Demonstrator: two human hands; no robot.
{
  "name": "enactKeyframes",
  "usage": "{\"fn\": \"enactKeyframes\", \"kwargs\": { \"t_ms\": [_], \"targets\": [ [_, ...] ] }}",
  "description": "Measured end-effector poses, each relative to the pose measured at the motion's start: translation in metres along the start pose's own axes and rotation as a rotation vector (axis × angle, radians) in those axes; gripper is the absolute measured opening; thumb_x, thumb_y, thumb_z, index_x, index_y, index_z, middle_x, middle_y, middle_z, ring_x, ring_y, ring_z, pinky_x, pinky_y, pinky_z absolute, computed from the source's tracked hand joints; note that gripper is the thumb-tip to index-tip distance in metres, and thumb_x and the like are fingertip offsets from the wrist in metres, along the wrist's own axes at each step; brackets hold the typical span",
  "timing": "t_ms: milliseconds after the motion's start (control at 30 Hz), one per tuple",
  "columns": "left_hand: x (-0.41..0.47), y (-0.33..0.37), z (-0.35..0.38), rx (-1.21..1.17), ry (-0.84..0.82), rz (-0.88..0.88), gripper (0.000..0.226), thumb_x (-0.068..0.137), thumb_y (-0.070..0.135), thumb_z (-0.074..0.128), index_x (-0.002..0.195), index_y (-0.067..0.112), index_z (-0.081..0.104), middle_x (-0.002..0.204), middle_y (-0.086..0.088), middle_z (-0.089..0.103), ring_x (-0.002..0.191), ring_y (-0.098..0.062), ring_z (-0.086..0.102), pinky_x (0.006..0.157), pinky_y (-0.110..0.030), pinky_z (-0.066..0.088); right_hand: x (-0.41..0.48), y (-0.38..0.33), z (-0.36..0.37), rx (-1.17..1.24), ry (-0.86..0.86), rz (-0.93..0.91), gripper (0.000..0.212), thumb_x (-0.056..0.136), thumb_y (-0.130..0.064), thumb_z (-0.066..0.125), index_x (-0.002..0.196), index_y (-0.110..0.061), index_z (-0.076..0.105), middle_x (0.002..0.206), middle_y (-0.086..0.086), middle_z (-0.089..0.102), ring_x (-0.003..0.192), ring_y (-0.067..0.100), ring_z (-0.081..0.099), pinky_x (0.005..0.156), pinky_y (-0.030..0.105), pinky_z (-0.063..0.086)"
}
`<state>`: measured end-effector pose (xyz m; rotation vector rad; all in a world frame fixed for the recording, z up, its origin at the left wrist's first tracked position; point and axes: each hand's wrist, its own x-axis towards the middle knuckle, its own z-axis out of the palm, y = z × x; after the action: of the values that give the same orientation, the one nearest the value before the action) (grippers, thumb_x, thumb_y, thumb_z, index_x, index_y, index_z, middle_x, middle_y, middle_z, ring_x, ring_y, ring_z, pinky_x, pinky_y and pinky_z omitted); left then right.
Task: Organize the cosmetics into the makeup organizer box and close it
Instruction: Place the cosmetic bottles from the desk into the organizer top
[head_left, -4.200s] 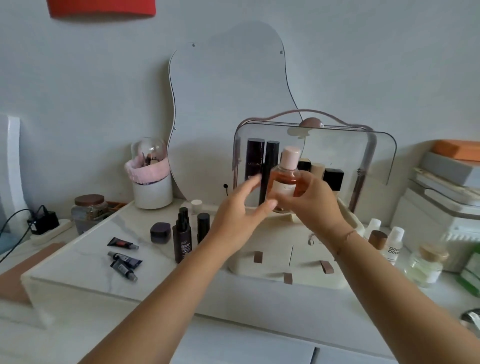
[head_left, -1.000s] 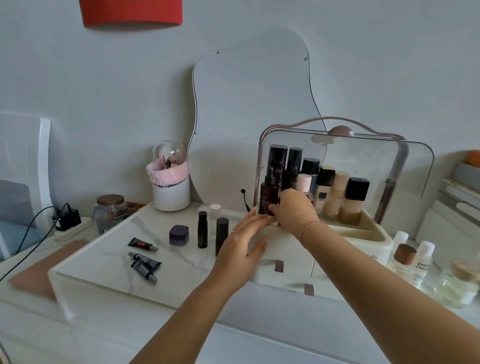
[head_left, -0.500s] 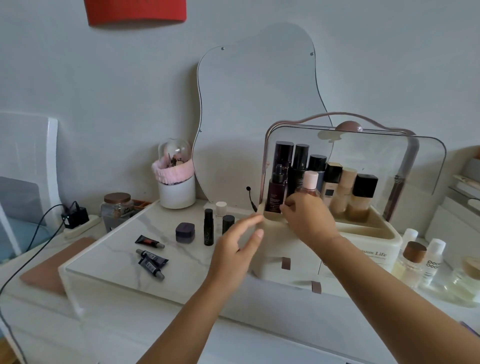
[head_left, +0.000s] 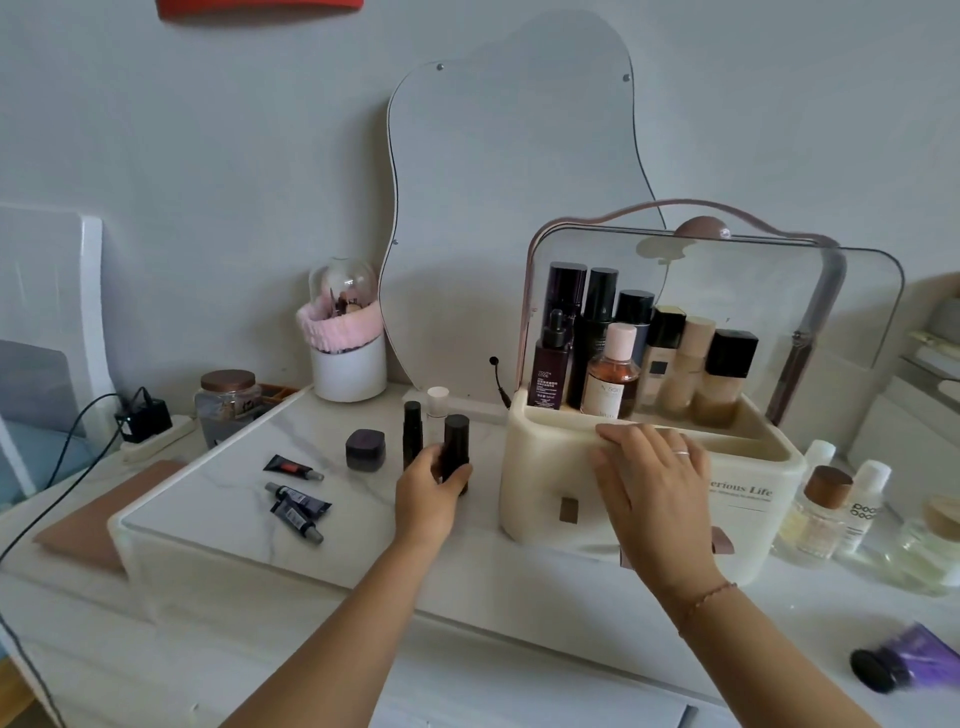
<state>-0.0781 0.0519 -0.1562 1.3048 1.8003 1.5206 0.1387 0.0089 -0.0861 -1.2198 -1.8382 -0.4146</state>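
Head view gives us the white counter (head_left: 218, 499) first, with a wavy mirror (head_left: 509, 182) leaning on the wall behind it. On the counter's right part stands the cream makeup organizer box (head_left: 545, 457), its clear lid (head_left: 753, 280) raised upright at the back. We see a row of tall bottles standing in its top compartment, among them a pink-capped bottle (head_left: 612, 374) at the front. Our right hand (head_left: 654, 478) lies flat on the box's front rim, fingers straight and holding nothing. Our left hand (head_left: 426, 493) reaches just left of the box and curls round a dark stick tube (head_left: 456, 447) that stands upright on the counter. Beside it stand a second dark tube (head_left: 413, 434) and a white-capped bottle (head_left: 437, 402). Further left sit a small dark jar (head_left: 365, 449) and three little squeeze tubes (head_left: 296, 506) lying flat.
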Motion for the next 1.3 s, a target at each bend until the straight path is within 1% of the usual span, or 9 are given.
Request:
{"fn": "enactKeyframes", "kwargs": {
  "t_ms": [133, 267, 400, 500, 667, 833, 967, 1067, 1300],
  "targets": [
    [-0.012, 0.015, -0.009, -0.098, -0.009, 0.096, 0.011, 0.084, 0.018, 0.067, 0.094, 0.016, 0.062, 0.086, 0.005, 0.067, 0.084, -0.015, 0.063, 0.061, -0.006, 0.040, 0.000, 0.000, -0.001, 0.024, -0.011, 0.014, 0.019, 0.087, -0.024, 0.055, 0.100, -0.016, 0.064, 0.094, -0.002, 0.067, 0.088, 0.026, 0.059, 0.090, 0.032, 0.030],
    [-0.041, 0.049, -0.028, -0.248, -0.145, 0.291, 0.018, 0.084, 0.026, 0.067, 0.097, 0.038, 0.062, 0.096, 0.012, 0.071, 0.091, 0.000, 0.065, 0.077, -0.011, 0.047, 0.003, -0.007, -0.010, 0.132, -0.063, 0.073, 0.018, 0.089, -0.026, 0.061, 0.103, -0.018, 0.066, 0.101, -0.004, 0.068, 0.097, 0.022, 0.060, 0.095, 0.031, 0.030],
    [-0.059, 0.082, -0.036, -0.247, -0.214, 0.412, 0.030, 0.083, 0.028, 0.068, 0.112, 0.034, 0.062, 0.106, 0.013, 0.070, 0.100, -0.003, 0.064, 0.086, -0.017, 0.049, 0.017, -0.024, -0.034, 0.566, -0.183, 0.134, 0.040, 0.082, -0.050, 0.057, 0.114, -0.027, 0.063, 0.107, -0.015, 0.063, 0.101, 0.003, 0.058, 0.088, 0.022, 0.046],
    [-0.064, 0.105, -0.029, -0.219, -0.244, 0.446, 0.033, 0.081, 0.036, 0.068, 0.113, 0.034, 0.063, 0.105, 0.014, 0.069, 0.101, -0.003, 0.063, 0.084, -0.016, 0.049, 0.035, -0.033, -0.048, 0.763, -0.223, 0.103, 0.040, 0.078, -0.044, 0.064, 0.114, -0.026, 0.063, 0.097, -0.011, 0.067, 0.091, 0.007, 0.062, 0.075, 0.019, 0.050],
    [-0.064, 0.125, -0.008, -0.264, -0.248, 0.441, 0.034, 0.082, 0.033, 0.069, 0.115, 0.032, 0.063, 0.107, 0.012, 0.069, 0.101, -0.005, 0.063, 0.087, -0.025, 0.051, 0.067, -0.022, -0.055, 0.750, -0.266, 0.098, 0.015, 0.082, -0.032, 0.068, 0.093, -0.021, 0.068, 0.070, -0.012, 0.063, 0.062, 0.000, 0.053, 0.060, 0.014, 0.043],
    [-0.058, 0.121, 0.009, -0.152, -0.154, 0.487, 0.038, 0.087, 0.037, 0.061, 0.125, 0.029, 0.058, 0.119, 0.019, 0.060, 0.109, 0.015, 0.048, 0.089, -0.001, 0.036, 0.092, -0.006, -0.045, 0.607, -0.102, 0.209, 0.025, 0.080, -0.039, 0.068, 0.095, -0.019, 0.067, 0.074, -0.008, 0.068, 0.063, 0.005, 0.063, 0.058, 0.017, 0.052],
    [-0.056, 0.098, 0.015, 0.021, -0.098, 0.596, 0.025, 0.092, 0.020, 0.057, 0.114, 0.016, 0.067, 0.118, 0.003, 0.065, 0.117, -0.009, 0.053, 0.103, -0.032, 0.043, 0.101, 0.002, -0.028, 0.498, 0.002, 0.313, 0.026, 0.080, -0.036, 0.070, 0.097, -0.017, 0.067, 0.071, -0.010, 0.065, 0.066, 0.007, 0.064, 0.064, 0.022, 0.054],
    [-0.052, 0.091, 0.013, 0.029, -0.114, 0.644, 0.024, 0.092, 0.015, 0.056, 0.113, 0.015, 0.069, 0.118, 0.003, 0.066, 0.120, -0.010, 0.052, 0.109, -0.033, 0.035, 0.098, 0.002, -0.017, 0.432, 0.009, 0.293, 0.026, 0.080, -0.037, 0.070, 0.095, -0.017, 0.065, 0.069, -0.013, 0.063, 0.064, 0.002, 0.060, 0.060, 0.014, 0.048],
    [-0.049, 0.091, 0.012, 0.003, -0.121, 0.687, 0.025, 0.092, 0.010, 0.055, 0.112, 0.015, 0.068, 0.115, 0.011, 0.064, 0.118, 0.002, 0.049, 0.113, -0.032, 0.030, 0.095, -0.003, -0.005, 0.312, -0.021, 0.229, 0.036, 0.083, -0.038, 0.066, 0.109, -0.013, 0.063, 0.079, -0.002, 0.067, 0.069, 0.014, 0.062, 0.067, 0.033, 0.055]
  ]
}}
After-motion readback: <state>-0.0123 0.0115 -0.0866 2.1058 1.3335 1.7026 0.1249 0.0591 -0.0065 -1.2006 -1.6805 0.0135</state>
